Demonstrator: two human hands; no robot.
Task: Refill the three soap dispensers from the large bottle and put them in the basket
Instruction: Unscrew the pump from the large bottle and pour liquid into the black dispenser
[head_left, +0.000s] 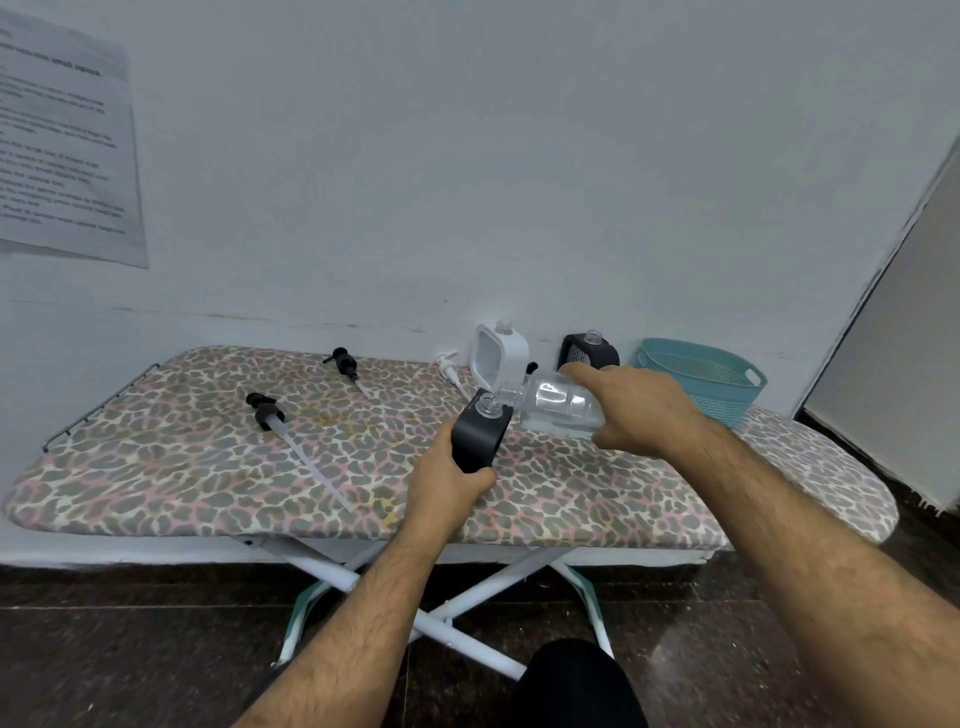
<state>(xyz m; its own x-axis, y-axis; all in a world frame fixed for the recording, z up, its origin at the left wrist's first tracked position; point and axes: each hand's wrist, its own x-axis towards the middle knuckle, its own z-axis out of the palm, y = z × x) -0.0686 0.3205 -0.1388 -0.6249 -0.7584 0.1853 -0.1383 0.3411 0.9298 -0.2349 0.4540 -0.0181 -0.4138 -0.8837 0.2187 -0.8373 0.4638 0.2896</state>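
- Two necks meet: large bottle (563, 405) lies near-horizontal in my right hand (644, 410) grip, mouth leftward over black dispenser (480, 434)
- Left hand (449, 480) clenched round that dispenser, tilted, above the ironing board (208, 467)
- Basket (711, 379) far right

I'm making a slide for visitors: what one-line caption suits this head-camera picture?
Right hand tips the large clear bottle into a black soap dispenser held by the left hand.

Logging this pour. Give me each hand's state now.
Left hand: closed around the black dispenser.
Right hand: closed around the tilted clear bottle.
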